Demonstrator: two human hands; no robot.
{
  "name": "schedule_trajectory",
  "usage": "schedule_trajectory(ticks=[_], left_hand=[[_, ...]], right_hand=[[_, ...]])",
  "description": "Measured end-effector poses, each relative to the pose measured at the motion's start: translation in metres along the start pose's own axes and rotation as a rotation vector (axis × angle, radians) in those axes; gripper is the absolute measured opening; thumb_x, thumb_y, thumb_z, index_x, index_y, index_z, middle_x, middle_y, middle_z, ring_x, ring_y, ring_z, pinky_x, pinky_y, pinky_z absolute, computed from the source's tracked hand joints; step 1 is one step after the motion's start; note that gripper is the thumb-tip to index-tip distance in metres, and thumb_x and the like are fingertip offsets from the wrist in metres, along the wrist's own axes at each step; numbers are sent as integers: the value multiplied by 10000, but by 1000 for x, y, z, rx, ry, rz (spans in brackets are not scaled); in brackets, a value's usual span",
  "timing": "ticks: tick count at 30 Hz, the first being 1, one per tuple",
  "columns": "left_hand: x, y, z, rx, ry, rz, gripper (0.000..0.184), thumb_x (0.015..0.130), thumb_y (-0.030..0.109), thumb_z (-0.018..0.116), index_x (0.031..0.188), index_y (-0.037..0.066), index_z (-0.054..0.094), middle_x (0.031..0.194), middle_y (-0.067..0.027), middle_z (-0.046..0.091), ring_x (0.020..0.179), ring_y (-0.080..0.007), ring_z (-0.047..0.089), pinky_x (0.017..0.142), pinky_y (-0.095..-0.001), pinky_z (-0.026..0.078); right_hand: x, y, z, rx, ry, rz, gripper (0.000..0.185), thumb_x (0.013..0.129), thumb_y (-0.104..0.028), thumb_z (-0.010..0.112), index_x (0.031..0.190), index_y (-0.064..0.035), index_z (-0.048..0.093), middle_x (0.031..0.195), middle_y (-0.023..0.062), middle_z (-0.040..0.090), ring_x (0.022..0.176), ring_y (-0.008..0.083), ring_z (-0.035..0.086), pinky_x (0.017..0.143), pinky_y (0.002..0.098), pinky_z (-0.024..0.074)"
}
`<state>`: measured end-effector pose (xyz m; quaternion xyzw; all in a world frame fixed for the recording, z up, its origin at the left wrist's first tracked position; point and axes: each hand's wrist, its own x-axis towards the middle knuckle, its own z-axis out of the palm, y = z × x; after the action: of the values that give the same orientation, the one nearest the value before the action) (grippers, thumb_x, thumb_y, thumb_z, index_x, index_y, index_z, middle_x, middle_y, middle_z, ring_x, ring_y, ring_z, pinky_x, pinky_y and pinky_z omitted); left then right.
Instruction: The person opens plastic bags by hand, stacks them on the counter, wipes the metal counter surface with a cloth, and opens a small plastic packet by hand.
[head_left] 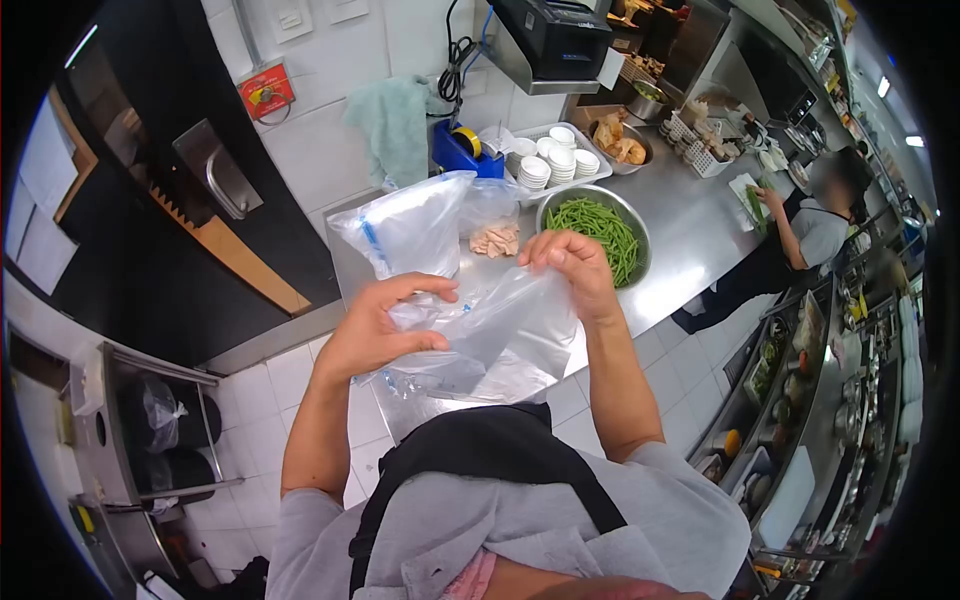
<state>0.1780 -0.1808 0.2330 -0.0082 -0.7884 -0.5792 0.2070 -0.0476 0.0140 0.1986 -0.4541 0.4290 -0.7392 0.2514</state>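
Observation:
A clear plastic bag point(500, 335) hangs between my two hands over the near end of the steel counter. The fingertips of my right hand point(577, 268) pinch its upper edge. My left hand point(385, 325) is curved around its left side, with thumb and fingers apart at the plastic. Behind my left hand lie more clear bags point(405, 230) with a blue mark. A bag with pale pink pieces point(494, 239) sits just beyond my hands. To the right of it stands a steel bowl point(645, 262) full of green beans point(597, 228).
Stacked white cups point(562, 163) fill a tray behind the bowl, beside a blue tape dispenser point(470, 155). A black printer point(565, 40) is mounted above. At the counter's right, a co-worker point(815, 215) holds something green. A dark door point(150, 190) is at the left.

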Motion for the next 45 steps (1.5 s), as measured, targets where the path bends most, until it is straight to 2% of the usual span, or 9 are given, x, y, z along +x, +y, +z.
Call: schedule_trajectory(ticks=[7,10,17,23,28,30,37,42,45], left_hand=[[-8,-21,-9,82,-227,-250,120,855,81,786,934,-6,767,1008,-102,746,926,-183,679,867,-331,517],[-11,-18,-14,-25,-105,-18,78,861,71,759,882,-4,763,969,-119,748,916,-189,676,839,-317,508],[-37,-51,-44,-828,-154,-120,161,861,181,780,797,42,731,922,-118,731,866,-161,642,785,-292,476],[-48,-123,-51,-486,390,-470,168,897,177,739,796,54,685,811,-35,668,777,-142,628,727,-292,494],[23,-131,-77,-480,785,-406,139,903,157,720,914,19,708,843,-42,689,792,-146,638,738,-266,493],[48,-153,-84,-415,906,-355,182,899,156,718,935,-21,703,861,-70,699,761,-168,655,703,-289,514],[43,-229,-84,-494,881,-708,324,927,147,662,1036,-157,677,972,-213,731,818,-296,733,712,-412,587],[22,-292,-49,-80,873,-895,373,980,184,596,1195,-117,648,1055,-196,731,935,-287,711,800,-400,554],[11,-275,-57,73,907,-646,420,1022,227,570,1321,-66,592,1120,-180,715,933,-254,689,792,-399,534]], right_hand=[[12,-1,2,88,-35,55,199,964,-180,674,852,-15,676,834,91,663,864,220,650,868,383,502],[7,8,-7,134,16,130,174,973,-151,661,868,-15,687,865,82,705,834,142,652,796,294,514],[7,24,-4,29,67,320,181,987,-167,651,921,-3,689,767,9,624,712,57,579,635,234,475],[31,77,-6,-100,157,439,220,1019,-197,637,949,0,704,762,-7,632,677,73,555,631,244,467],[123,128,-19,-506,215,190,202,999,-229,683,1015,-34,736,779,-12,652,662,75,547,599,256,445],[151,154,-18,-439,283,308,131,978,-149,680,1007,-34,734,748,-1,647,621,80,541,539,275,421],[138,259,-39,-291,283,694,237,851,51,623,1061,14,727,730,99,677,549,182,601,429,369,403],[124,350,-80,-722,79,760,308,820,-28,687,1116,50,717,834,203,735,693,279,717,551,450,525],[145,300,-83,-857,26,546,357,869,-142,707,1169,50,700,984,208,745,850,245,736,692,446,571]])
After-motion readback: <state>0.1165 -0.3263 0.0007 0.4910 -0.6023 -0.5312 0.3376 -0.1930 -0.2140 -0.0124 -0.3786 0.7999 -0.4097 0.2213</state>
